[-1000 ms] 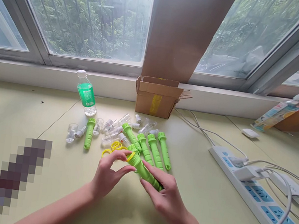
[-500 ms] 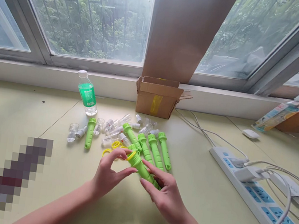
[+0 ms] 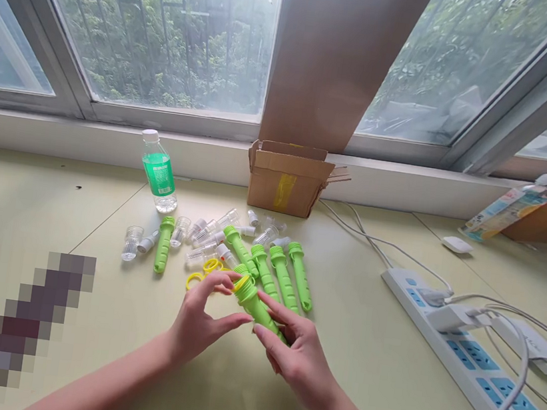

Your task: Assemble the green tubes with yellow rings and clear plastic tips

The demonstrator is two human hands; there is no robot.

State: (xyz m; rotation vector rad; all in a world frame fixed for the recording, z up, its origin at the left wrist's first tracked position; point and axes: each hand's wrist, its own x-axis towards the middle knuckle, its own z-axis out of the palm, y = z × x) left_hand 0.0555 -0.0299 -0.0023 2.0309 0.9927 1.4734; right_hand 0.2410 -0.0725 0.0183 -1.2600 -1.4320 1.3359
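Holding a green tube (image 3: 256,305) just above the desk (image 3: 25,213), both hands work near the middle of its near edge. The right hand (image 3: 301,360) wraps its fingers round the tube's lower end in a closed grip, while the left hand (image 3: 198,319) takes the upper end: forefinger curled onto the yellow ring (image 3: 241,284) that sits on the tube's mouth, thumb pressed against the body below it. The tube slants from the right hand up and away toward the left. Just beyond it lie more green tubes (image 3: 284,275) side by side, with loose yellow rings (image 3: 204,268) touching the desk beside the left forefinger. A single green tube (image 3: 163,244) lies apart to the left, among scattered clear plastic caps (image 3: 209,230) that spread toward the far edge. A water bottle (image 3: 159,173) with a green label stands behind them, and an open cardboard box (image 3: 287,180) sits against the far edge of the desk. A white power strip (image 3: 465,355) — plugs and cables in it — runs along the right side, well apart from the hands.
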